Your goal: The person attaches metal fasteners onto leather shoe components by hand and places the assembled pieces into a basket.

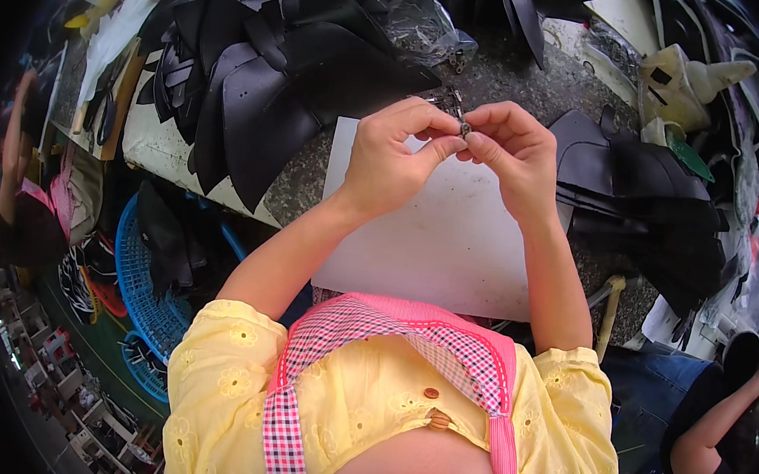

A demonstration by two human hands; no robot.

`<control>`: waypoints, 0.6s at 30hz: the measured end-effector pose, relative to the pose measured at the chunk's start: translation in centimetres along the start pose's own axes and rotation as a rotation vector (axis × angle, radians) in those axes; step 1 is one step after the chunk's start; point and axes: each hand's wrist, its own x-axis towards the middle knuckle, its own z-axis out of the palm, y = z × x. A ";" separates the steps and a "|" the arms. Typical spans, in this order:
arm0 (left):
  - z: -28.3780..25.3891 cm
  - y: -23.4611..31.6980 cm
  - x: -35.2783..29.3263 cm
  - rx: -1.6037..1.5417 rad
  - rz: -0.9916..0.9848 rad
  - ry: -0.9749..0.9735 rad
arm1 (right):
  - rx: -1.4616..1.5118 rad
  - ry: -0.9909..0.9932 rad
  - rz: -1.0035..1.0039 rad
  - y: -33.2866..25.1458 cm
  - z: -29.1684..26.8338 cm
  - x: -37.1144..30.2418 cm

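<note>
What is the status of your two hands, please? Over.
Left hand and right hand pinching small metal part. White sheet below hands. Black pieces at both sides, none covering the part.

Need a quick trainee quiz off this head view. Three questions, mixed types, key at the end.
1. True or false: the left hand and right hand both hold the small metallic piece.
2. Fill in: the flat sheet below the hands is ____ in colour.
3. Choose: the blue basket appears at the picture's A) right side, B) left side, C) top centre.

Key: 1 true; 2 white; 3 B.
</note>
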 end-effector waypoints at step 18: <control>-0.5 1.7 -1.9 0.069 0.068 -0.073 | 0.179 0.027 0.041 0.4 0.9 -2.8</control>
